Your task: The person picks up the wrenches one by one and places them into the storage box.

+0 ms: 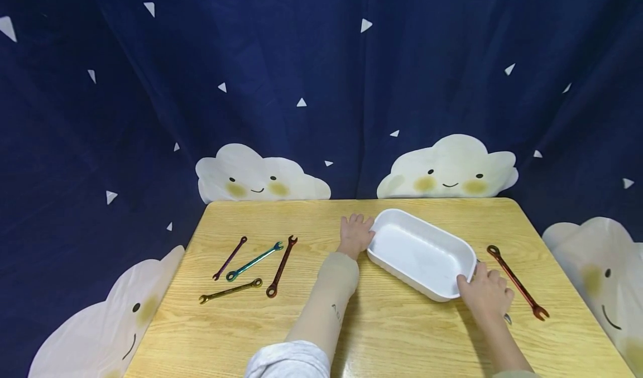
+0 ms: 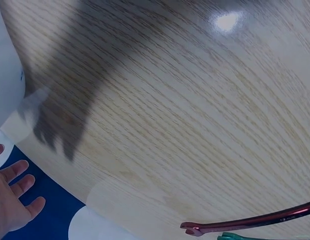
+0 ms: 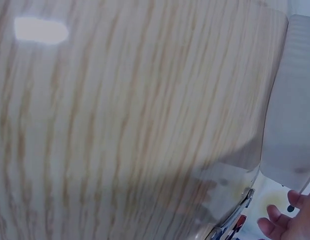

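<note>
Right of centre at the wooden table (image 1: 397,339), a white tub (image 1: 419,249) is between left hand (image 1: 355,236) and right hand (image 1: 486,295), both with fingers loosely spread, thumbs at its rim; wrenches (image 1: 282,269) lie to either side.

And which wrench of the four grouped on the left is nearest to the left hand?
The red wrench at the group's right edge; the purple one, teal one and gold one lie farther away.

A yellowish wood-grain tabletop (image 1: 412,333) is carrying 6 metal tools: a purple wrench (image 1: 230,259), teal wrench (image 1: 254,261), gold wrench (image 1: 231,291) and red wrench (image 1: 282,266) at left, an orange-red wrench (image 1: 517,282) and silvery tool (image 3: 230,220) at right.
</note>
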`<state>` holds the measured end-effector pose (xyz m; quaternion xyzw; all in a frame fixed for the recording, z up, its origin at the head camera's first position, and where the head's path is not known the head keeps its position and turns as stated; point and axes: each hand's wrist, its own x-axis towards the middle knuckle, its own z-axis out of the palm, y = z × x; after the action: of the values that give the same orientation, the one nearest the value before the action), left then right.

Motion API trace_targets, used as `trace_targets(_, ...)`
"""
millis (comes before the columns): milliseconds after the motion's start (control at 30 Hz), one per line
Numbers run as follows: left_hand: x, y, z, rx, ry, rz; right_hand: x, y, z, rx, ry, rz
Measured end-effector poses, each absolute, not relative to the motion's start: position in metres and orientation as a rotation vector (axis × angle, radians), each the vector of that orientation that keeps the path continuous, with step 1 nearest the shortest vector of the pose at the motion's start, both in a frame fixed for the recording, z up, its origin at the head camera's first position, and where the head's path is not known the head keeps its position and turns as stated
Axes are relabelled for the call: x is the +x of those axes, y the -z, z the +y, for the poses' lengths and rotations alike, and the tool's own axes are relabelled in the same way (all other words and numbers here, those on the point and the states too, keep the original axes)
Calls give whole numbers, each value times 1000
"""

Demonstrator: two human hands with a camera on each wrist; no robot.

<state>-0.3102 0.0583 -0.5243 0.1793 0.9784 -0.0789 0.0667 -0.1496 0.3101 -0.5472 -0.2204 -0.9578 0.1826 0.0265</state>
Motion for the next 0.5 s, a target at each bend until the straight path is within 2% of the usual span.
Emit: trace_targets(500,-309,524,58,535,244,2955,-150,549,311,-650,-553,-2972)
